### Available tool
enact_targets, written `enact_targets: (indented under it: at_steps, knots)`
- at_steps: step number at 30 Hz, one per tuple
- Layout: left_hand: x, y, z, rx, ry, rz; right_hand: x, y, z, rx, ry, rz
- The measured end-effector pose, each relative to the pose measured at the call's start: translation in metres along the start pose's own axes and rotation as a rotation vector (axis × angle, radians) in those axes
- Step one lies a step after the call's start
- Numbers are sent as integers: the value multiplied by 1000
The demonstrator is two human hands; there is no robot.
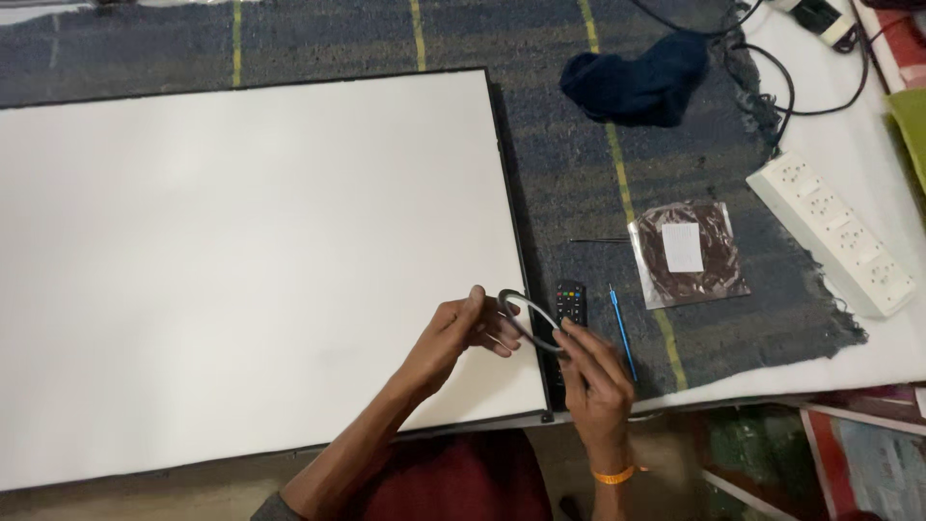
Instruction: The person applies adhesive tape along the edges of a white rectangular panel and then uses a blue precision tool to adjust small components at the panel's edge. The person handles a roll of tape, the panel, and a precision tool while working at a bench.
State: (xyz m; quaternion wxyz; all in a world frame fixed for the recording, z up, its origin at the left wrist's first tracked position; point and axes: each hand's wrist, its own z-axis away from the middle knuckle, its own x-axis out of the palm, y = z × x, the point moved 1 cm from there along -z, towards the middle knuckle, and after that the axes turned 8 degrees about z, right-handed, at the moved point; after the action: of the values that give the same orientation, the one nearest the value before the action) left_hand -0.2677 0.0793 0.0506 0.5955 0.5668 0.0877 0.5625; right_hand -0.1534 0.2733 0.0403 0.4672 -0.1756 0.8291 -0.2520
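While both hands pinch it, a thin grey ring point(529, 320) hangs over the white panel's point(251, 260) edge. Left hand point(461, 333) and right hand point(595, 381) each close their grip on it beside a black remote point(571, 301).

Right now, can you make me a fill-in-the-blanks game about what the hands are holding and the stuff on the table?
1. Both hands, left hand and right hand, hold a thin dark ____.
2. The big panel under the left hand is ____ in colour.
3. The remote lies between the panel and a thin ____ tool.
4. The power strip lies at the ____ side of the table.

Missing words: ring; white; blue; right
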Motion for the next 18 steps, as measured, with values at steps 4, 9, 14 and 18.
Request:
enact_targets:
  at_steps: [4, 9, 14, 18]
  knots:
    - [3, 11, 4, 198, 163, -350, 6, -1, 3, 538, 128, -554]
    - [5, 16, 8, 287, 133, -425, 17, 1, 3, 541, 132, -775]
    - [7, 11, -5, 226, -30, -320, 16, 3, 9, 554, 115, -781]
    - [4, 11, -10, 119, -80, -268, 8, 5, 10, 530, 114, -1110]
